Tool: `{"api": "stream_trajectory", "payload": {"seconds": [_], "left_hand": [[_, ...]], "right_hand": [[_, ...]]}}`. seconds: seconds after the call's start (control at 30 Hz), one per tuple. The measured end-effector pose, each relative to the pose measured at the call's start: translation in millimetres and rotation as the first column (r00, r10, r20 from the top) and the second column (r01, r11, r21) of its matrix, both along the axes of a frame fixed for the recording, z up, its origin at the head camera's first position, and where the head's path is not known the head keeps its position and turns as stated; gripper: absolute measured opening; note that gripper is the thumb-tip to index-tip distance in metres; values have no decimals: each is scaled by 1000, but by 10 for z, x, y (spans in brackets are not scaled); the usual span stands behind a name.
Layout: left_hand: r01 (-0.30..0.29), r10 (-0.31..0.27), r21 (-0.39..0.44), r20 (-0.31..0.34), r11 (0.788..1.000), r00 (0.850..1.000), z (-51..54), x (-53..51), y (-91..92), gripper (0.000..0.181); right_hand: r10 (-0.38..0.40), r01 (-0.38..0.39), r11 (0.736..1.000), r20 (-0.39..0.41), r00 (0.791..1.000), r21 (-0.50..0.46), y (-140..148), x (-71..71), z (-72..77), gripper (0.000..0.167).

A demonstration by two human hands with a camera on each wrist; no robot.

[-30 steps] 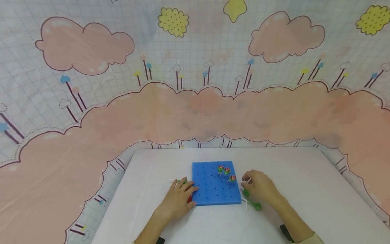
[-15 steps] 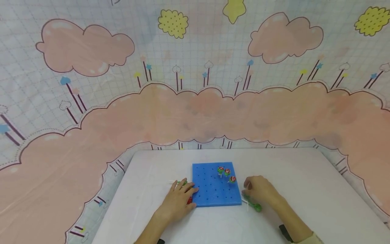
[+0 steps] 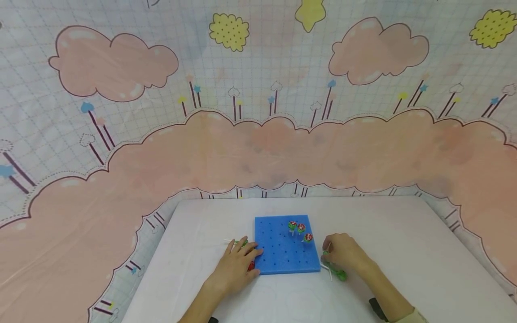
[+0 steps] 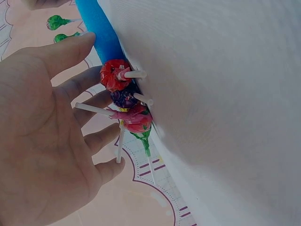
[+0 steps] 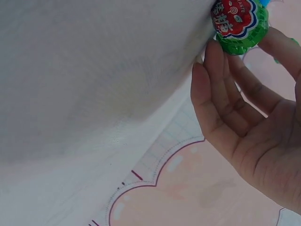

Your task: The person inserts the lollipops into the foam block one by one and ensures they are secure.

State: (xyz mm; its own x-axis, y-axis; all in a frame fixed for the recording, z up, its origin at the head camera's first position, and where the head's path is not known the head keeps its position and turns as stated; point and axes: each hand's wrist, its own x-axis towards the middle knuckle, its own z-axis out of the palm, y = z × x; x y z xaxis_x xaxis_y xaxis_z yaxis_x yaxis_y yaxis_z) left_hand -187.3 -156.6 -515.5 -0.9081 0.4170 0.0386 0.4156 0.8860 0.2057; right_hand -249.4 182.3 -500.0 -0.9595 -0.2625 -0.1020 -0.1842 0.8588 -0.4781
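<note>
My left hand (image 3: 234, 267) rests against the left edge of a blue board (image 3: 278, 244) dotted with small holes, its fingers spread. Below that palm, the left wrist view has several lollipops lying together: a red lollipop (image 4: 113, 77), a purple lollipop (image 4: 124, 98) and a pink-and-green lollipop (image 4: 138, 120) among them. Right of the board, my right hand (image 3: 345, 252) pinches a green-wrapped lollipop (image 5: 242, 28) between thumb and fingertips; its stick is hidden in the right wrist view. Another green lollipop (image 3: 341, 275) lies just below that hand.
Three green-and-red lollipops (image 3: 301, 229) stand on their sticks in the board's far right part. The board lies on a white table (image 3: 291, 298). Behind hangs a cloth backdrop (image 3: 282, 152) printed with clouds.
My right hand has come down slightly onto the green lollipops, and its fingers have closed around one. My left hand has stayed in place against the board.
</note>
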Motion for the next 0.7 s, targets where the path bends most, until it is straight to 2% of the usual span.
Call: {"api": "stream_trajectory", "payload": {"seconds": [0.7], "left_hand": [[0, 0, -3, -3, 1000, 1000, -28, -21, -5, 54]], "right_hand": [[-22, 23, 1000, 16, 1000, -19, -20, -6, 42, 19]]}}
